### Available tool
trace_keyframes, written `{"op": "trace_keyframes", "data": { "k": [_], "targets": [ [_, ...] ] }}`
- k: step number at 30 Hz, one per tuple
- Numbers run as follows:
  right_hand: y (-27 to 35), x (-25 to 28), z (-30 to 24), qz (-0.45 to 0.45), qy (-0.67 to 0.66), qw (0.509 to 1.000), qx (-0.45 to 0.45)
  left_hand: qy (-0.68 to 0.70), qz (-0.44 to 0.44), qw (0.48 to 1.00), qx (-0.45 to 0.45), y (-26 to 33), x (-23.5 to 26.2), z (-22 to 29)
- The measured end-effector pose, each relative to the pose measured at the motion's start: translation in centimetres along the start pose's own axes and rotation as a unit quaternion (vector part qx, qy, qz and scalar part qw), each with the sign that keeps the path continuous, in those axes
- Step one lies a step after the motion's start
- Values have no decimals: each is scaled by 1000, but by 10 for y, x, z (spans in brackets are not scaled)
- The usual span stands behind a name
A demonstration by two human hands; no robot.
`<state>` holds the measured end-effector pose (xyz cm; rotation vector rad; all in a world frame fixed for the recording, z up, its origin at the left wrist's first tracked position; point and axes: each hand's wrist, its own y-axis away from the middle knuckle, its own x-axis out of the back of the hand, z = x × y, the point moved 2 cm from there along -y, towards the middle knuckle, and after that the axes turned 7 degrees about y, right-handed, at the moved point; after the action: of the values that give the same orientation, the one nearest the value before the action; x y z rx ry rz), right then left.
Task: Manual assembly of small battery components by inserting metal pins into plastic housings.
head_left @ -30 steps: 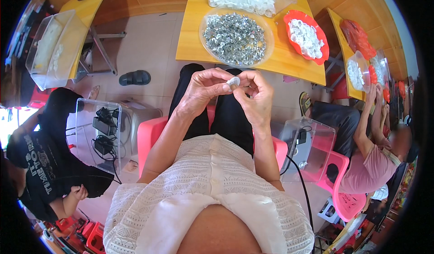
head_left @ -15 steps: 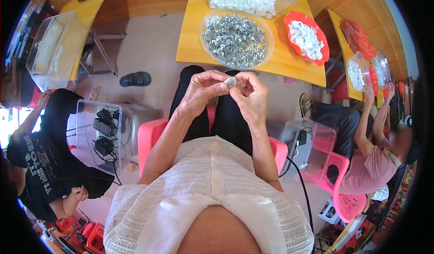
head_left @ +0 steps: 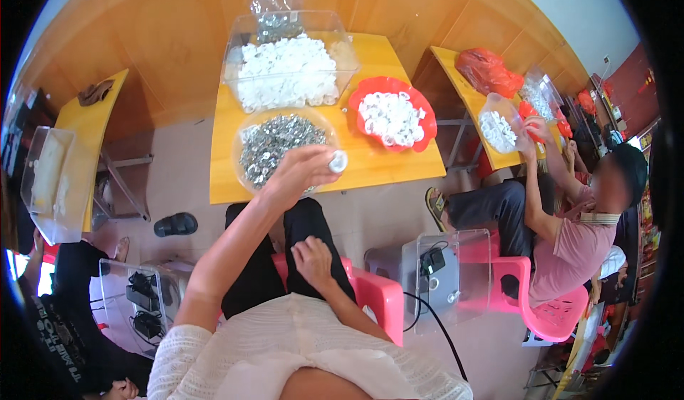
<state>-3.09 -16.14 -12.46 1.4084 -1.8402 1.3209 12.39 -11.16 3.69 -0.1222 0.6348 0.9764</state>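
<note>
My left hand reaches out over the front edge of the yellow table. Its fingertips pinch a small round white cap. Below them is the near rim of a clear round tub heaped with small shiny metal pieces. Back over my black-trousered lap, my right hand is closed, its fingers curled in; what they hold, if anything, is hidden. To the right of the tub, a red scalloped bowl holds many white ring-like pieces.
A clear bin of white pieces stands behind the tub, beside a clear plastic bag. At right, a person in pink works at another table; one in black sits at left. A black cable hangs beside my pink chair.
My view has tilted up. Both hands were together at the white cap; now the left carries it forward over the table, while the right has drawn back to my lap.
</note>
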Motion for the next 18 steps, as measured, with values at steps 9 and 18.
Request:
{"op": "trace_keyframes", "data": {
  "k": [9,18],
  "targets": [
    [-10,-9,4,22,-52,998,-10,-114,-22,993,-1,-187,-75,-12],
    [-13,-10,13,28,-67,997,-28,22,-186,981,-42,-125,-118,49]
  ]
}}
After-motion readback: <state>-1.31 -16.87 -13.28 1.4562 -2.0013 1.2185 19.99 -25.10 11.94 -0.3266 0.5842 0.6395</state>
